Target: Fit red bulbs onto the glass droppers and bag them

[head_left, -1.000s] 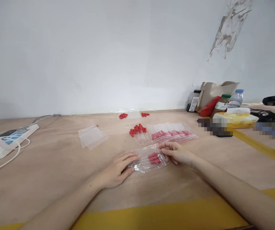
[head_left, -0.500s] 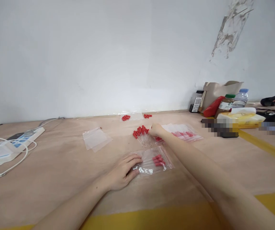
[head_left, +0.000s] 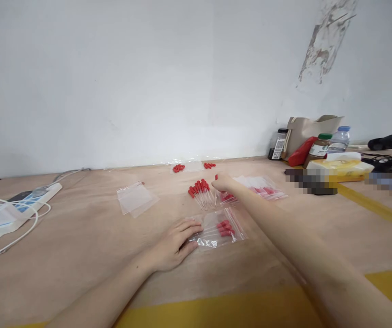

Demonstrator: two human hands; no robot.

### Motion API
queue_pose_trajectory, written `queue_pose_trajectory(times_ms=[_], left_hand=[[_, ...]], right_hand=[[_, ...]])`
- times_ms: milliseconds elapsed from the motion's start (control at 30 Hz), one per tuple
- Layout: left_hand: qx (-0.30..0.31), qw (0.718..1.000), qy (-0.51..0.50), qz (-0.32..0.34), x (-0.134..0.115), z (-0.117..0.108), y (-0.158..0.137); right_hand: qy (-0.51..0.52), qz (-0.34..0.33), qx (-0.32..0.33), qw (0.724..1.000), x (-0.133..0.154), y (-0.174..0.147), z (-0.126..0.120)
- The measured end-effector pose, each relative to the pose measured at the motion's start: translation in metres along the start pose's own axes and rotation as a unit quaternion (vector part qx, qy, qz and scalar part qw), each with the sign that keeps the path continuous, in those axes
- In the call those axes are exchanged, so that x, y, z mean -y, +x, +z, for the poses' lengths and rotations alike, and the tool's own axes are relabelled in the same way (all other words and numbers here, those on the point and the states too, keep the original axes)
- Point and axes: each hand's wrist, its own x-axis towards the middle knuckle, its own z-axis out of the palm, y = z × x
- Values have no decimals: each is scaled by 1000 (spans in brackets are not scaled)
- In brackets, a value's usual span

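My left hand (head_left: 177,243) lies on the table with fingers stretched out and apart, its fingertips resting on the near end of a clear zip bag (head_left: 212,243). Inside that bag are several droppers with red rubber bulbs (head_left: 226,228), bulbs toward the right. Further back, my right hand (head_left: 223,183) is closed on a dropper (head_left: 216,176), whose red bulb shows above the fingers. Just left of it, several loose droppers (head_left: 201,189) with red bulbs and clear stems lie fanned out. Filled zip bags (head_left: 266,190) lie partly behind my right forearm.
Flat zip bags (head_left: 136,199) lie at left. Small red bulbs (head_left: 178,168) sit near the wall. A power strip (head_left: 42,200) with white cables is far left. At right stand a beige bag (head_left: 305,130), bottles (head_left: 339,140) and a tissue pack (head_left: 342,169).
My right hand has risen slightly from the loose droppers, and a red bulb now shows at its fingers. My left hand stays on the bag. The person's hand at far right is out of view.
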Motion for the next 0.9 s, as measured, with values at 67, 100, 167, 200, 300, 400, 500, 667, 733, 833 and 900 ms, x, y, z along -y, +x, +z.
queue_pose_trajectory(times_ms=[67,100,167,200,300,400,500,667,733,833,900], left_hand=[[7,1000,9,-5,1,0,0],[9,1000,12,-8,1,0,0],[11,1000,13,-12,1,0,0],[11,1000,12,-13,1,0,0],[14,1000,11,-15,0,-1,0],[12,1000,12,-16,-1,-2,0],[11,1000,10,-15,-1,-2,0],[10,1000,7,-11,-1,-2,1],[10,1000,5,-12,-1,-1,0],[8,1000,5,-13,1,0,0],[8,1000,5,-12,1,0,0]], right_hand=[[37,-8,-15,999,-16,-18,-10],[61,-18,-29,998,-25,-28,-13],[206,-50,-90,973,-46,-49,-18],[261,-57,-108,958,-57,-59,-18],[378,-32,-157,912,-81,-79,-16],[425,6,-174,888,-90,-86,-10],[424,16,-171,889,-88,-85,-5],[448,11,-155,881,-80,-89,4],[473,6,-128,872,-78,-94,8],[495,-2,-73,866,-76,-101,14],[491,-1,-46,870,-75,-104,16]])
